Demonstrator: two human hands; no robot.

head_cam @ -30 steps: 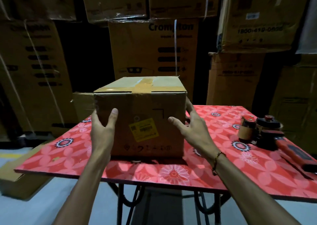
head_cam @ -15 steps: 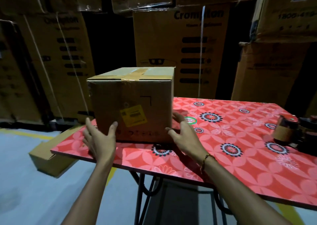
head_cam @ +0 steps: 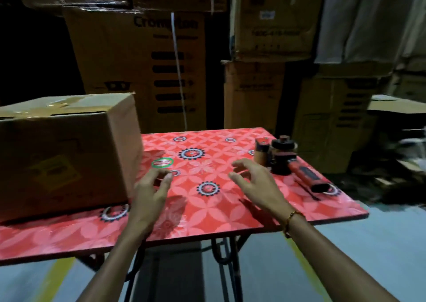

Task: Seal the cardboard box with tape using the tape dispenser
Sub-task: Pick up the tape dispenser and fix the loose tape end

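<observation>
A: Big picture first: the red patterned table (head_cam: 230,200) fills the middle, stacked cartons (head_cam: 143,71) behind it, and the cardboard box (head_cam: 62,154) sits on the table off to the left hand's side, brown tape showing across its top flaps.

B: And nobody's holding it. The left hand (head_cam: 149,193) hovers just beside the box's near corner, fingers loose, nothing in it.

A: The right hand (head_cam: 255,182) is spread wide and empty too, angled toward the tape dispenser (head_cam: 288,161), which lies just beyond its fingertips, handle pointing toward the table's near right edge.

B: Looks like the fetch-the-tool step. Next move likely calls for wrapping that red handle and carrying the dispenser leftward, over to the box top.
</observation>
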